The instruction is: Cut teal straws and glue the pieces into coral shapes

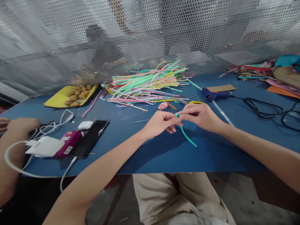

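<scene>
Along the blue counter's (145, 159) left side, a thin white cable (66, 171) drooped over the front edge; a snagging arm could have dragged the flat black phone (93, 138). Rightward, the left hand (159, 123) pinched a bendy teal strip (188, 137) between both hands; a slackened pinch might have let its bend spring loose. The right hand (201, 115), gripping it too, risked bumping yellow-handled metal scissors (196, 102) just behind. Farther right, the dark-blue glue gun (217, 94), if hot, could have burned straying fingers.

Left hand (161, 122) and right hand (198, 115) sit close together, each in a thumb-and-finger pinch; bare forearms (117, 153) converge.
</scene>
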Demonstrator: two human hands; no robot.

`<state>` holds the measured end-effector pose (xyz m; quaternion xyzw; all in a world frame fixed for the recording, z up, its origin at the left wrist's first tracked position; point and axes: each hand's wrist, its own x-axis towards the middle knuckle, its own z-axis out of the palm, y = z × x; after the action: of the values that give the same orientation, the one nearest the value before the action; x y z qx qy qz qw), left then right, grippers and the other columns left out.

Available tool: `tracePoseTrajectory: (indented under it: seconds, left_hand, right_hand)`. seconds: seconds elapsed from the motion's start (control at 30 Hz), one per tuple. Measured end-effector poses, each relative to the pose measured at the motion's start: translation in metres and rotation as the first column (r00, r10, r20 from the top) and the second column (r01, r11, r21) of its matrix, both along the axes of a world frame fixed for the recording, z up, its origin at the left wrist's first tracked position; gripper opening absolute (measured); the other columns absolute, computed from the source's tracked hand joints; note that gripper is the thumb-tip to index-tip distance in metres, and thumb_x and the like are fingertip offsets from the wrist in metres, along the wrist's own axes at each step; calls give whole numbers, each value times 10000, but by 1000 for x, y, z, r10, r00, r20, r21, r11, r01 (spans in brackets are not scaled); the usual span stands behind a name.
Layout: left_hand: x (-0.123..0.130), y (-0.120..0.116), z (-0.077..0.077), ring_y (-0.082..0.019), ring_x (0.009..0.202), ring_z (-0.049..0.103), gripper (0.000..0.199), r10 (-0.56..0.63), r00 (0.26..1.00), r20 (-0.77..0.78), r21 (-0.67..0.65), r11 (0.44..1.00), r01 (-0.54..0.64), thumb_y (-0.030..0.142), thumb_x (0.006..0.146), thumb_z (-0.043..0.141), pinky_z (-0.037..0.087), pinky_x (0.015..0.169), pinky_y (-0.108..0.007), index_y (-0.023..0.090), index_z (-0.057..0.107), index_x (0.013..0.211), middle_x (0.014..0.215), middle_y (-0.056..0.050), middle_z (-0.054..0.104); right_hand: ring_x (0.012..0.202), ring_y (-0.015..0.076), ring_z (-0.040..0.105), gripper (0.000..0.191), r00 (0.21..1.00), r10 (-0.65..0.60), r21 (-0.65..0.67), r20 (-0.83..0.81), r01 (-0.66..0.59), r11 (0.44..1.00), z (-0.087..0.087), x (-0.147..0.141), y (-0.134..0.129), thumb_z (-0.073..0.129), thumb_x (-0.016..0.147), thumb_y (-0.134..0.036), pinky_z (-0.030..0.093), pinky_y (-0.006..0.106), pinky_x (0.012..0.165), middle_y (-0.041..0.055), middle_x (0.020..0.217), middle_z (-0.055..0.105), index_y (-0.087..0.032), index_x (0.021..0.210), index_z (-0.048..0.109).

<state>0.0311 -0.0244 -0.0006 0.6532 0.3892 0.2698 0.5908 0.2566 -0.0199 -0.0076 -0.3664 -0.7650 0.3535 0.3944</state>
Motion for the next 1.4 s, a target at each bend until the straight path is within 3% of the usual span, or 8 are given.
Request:
tracePoseTrajectory:
  seconds: [0.37,0.43,0.6,0.8,0.87,1.07,1.23,1.4]
  left_hand:
    - [2,-7,4,-89,566,620,458,-28,988,-150,141,989,50,592,887,695,509,576,-205,145,793,898,880,-82,800]
    - [1,-8,3,-109,590,638,453,13,970,-242,279,959,57,607,878,697,503,598,-218,165,796,870,834,-63,793]
    - [-3,-10,3,-131,709,681,458,315,880,-356,746,663,64,624,797,780,493,714,-227,226,749,1021,837,-6,770]
    - [-6,-9,-2,-140,864,717,526,395,884,-250,922,375,93,586,884,713,524,783,-235,270,695,1303,1168,-62,752]
    - [-6,-8,-5,-157,949,724,481,404,882,-242,941,320,111,566,899,705,525,780,-233,285,717,1289,1176,-63,754]
    - [-8,-5,-9,-127,856,702,361,397,894,-209,948,306,86,517,918,704,522,765,-224,326,758,1219,1043,-38,770]
    - [-8,-6,-10,-110,800,690,329,396,899,-189,958,276,81,482,933,696,506,739,-218,335,758,1221,1036,-33,774]
    - [-8,-6,-9,-123,809,697,367,407,880,-244,937,334,105,531,917,697,507,751,-233,322,763,1211,1077,-46,774]
  right_hand:
    - [760,188,611,291,992,63,-146,-110,-78,986,-5,-2,0,781,817,-523,475,345,692,49,878,737,-246,895,822]
    - [730,172,598,292,992,46,-180,-119,-67,981,-3,-3,-1,784,812,-518,470,330,682,38,844,733,-233,868,810]
    - [611,118,468,332,986,-22,-294,-166,-28,955,-1,-2,-1,790,788,-533,377,290,575,11,729,662,-206,845,792]
    - [627,116,435,352,980,5,-311,-200,-68,948,1,-4,-3,810,768,-539,355,286,599,-11,667,576,-194,827,774]
    - [634,116,435,350,981,21,-302,-192,-79,950,1,-4,-4,804,777,-538,353,288,608,-15,664,566,-191,793,756]
    - [641,116,458,361,983,78,-275,-165,-122,954,-2,-3,-2,771,814,-545,370,288,618,-17,675,584,-189,763,740]
    - [688,139,551,347,972,70,-338,-225,-145,930,-3,-4,-1,859,710,-528,454,300,664,5,767,667,-204,797,771]
    - [703,155,576,337,971,39,-355,-237,-123,927,-3,-6,-4,854,711,-528,474,319,680,8,764,676,-211,785,771]
